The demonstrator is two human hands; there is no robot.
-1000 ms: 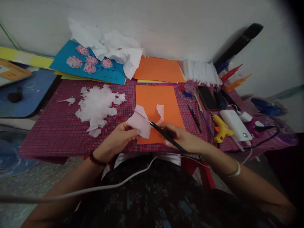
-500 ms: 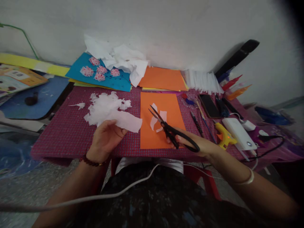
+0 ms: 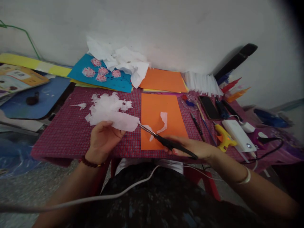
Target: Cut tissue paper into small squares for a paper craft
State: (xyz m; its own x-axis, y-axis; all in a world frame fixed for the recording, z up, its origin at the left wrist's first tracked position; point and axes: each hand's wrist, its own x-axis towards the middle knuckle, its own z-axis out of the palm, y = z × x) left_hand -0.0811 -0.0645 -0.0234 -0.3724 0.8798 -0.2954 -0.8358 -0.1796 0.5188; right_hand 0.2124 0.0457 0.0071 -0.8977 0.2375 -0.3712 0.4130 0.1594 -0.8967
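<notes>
My left hand (image 3: 104, 137) pinches a strip of white tissue paper (image 3: 127, 122) that reaches out to the right. Black-handled scissors (image 3: 169, 142) are in my right hand (image 3: 184, 145), with their blade tips at the strip's right end. Beneath the scissors lies an orange sheet of paper (image 3: 159, 103), bearing a curved white paper scrap (image 3: 163, 120) and another scrap (image 3: 150, 134) partly hidden by the blades. Behind my left hand is a heap of torn white tissue (image 3: 103, 106).
At the back lie a blue sheet with pink blossoms (image 3: 80, 71), crumpled white paper (image 3: 133, 61) and stacked orange sheets (image 3: 163, 80). To the right are a phone (image 3: 209, 107), a yellow glue gun (image 3: 224, 137) and a white power bank (image 3: 238, 134). A white cable (image 3: 114, 194) crosses my lap.
My right hand has brought the scissors left and down to the strip's end, and the blades have closed. A small scrap now shows under the blades; the strip's end looks shorter and rounded.
</notes>
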